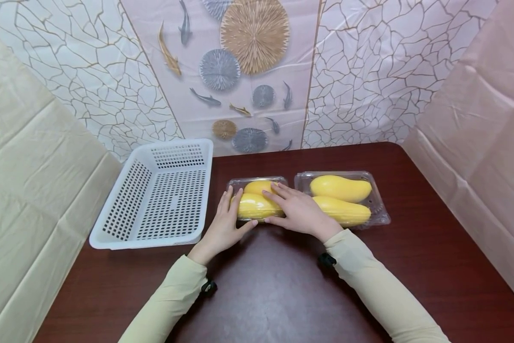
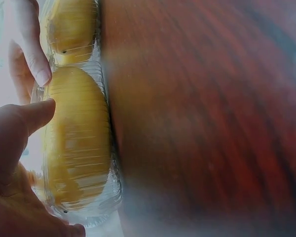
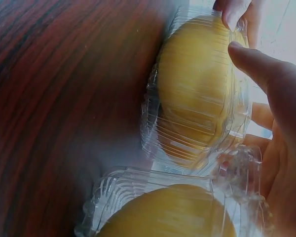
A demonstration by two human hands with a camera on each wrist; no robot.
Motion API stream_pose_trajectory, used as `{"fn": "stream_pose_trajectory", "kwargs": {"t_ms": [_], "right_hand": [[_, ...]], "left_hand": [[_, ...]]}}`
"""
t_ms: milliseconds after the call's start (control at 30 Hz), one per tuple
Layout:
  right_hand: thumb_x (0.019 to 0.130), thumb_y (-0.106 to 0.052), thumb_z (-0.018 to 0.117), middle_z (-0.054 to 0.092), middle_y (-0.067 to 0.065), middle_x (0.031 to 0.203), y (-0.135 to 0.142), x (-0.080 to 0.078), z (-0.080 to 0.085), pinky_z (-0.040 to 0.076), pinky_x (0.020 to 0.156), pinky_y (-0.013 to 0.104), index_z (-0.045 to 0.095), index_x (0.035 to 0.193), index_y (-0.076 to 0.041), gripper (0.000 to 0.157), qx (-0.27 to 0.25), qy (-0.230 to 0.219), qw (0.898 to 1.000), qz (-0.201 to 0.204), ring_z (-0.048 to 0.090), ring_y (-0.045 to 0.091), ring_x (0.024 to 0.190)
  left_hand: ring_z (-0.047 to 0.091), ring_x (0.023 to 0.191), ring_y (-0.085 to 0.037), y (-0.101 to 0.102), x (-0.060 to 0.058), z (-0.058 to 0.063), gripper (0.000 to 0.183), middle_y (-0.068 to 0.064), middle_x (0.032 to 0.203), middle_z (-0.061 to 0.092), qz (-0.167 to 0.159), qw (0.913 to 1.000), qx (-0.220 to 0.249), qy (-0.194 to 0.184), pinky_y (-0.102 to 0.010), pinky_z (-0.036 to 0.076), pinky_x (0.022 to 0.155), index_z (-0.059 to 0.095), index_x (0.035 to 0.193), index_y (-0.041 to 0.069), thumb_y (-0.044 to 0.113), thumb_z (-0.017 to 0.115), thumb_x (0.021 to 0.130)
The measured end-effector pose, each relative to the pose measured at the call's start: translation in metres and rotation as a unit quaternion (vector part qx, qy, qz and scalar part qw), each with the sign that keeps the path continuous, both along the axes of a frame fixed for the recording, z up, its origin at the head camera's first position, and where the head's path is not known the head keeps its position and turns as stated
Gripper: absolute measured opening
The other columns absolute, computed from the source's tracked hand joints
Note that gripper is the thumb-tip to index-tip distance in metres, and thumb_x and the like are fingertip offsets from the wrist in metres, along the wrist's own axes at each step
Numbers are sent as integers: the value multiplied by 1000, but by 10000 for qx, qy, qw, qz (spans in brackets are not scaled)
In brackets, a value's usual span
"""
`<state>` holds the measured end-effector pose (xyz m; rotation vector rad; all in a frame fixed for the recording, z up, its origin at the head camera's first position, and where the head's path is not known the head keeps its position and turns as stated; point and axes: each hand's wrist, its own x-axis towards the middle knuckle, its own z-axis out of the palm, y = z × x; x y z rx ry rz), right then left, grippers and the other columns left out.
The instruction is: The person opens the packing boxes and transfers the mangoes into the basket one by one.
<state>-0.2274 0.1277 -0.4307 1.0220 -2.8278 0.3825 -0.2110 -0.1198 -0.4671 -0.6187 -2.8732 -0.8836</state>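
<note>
A clear plastic box (image 1: 235,182) with two yellow mangoes (image 1: 257,206) sits on the table between both hands. My left hand (image 1: 221,229) touches its left end, fingers extended toward the back and thumb along the front edge. The right hand (image 1: 303,213) lies over the box's right part, fingers fairly straight on top and thumb at the front. In the left wrist view, the thumb tips touch the top edge of the ribbed box (image 2: 81,148). Just to the right stands a second clear box (image 1: 382,212) with two mangoes (image 1: 341,188), partly hidden behind the right hand.
A white perforated plastic basket (image 1: 203,190) stands on the left, its near right corner close to the left wrist. The dark red table (image 1: 274,290) ends at a patterned cloth wall (image 1: 248,119) at the back. Pale cloth hangs on both sides.
</note>
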Motion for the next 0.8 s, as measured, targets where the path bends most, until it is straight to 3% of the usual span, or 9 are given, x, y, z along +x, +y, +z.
{"fn": "stream_pose_trajectory", "kwargs": {"t_ms": [400,667,800], "right_hand": [[94,-58,62,40,17,156,1,-1,-3,44,104,54,45,154,-18,74,-70,100,9999,-27,37,32,144],[94,-60,61,40,15,157,2,-2,-3,44,103,55,46,153,-20,73,-81,19,9999,-96,38,31,144],[94,-61,60,39,14,158,3,-3,-3,43,105,55,45,154,-21,74,-67,12,9999,-84,37,31,144]], "left_hand": [[7,151,-45,-2,0,1,93,-23,166,8,-88,9999,59,-33,-61,20,116,19,162,9,45,71,93],[3,152,-43,-4,-1,-1,91,-22,166,5,-125,9990,418,-108,-62,18,117,17,162,8,39,70,95],[2,152,-41,-5,-3,-3,93,-21,167,-1,-40,9977,584,-346,-59,20,117,12,162,8,40,69,96]]}}
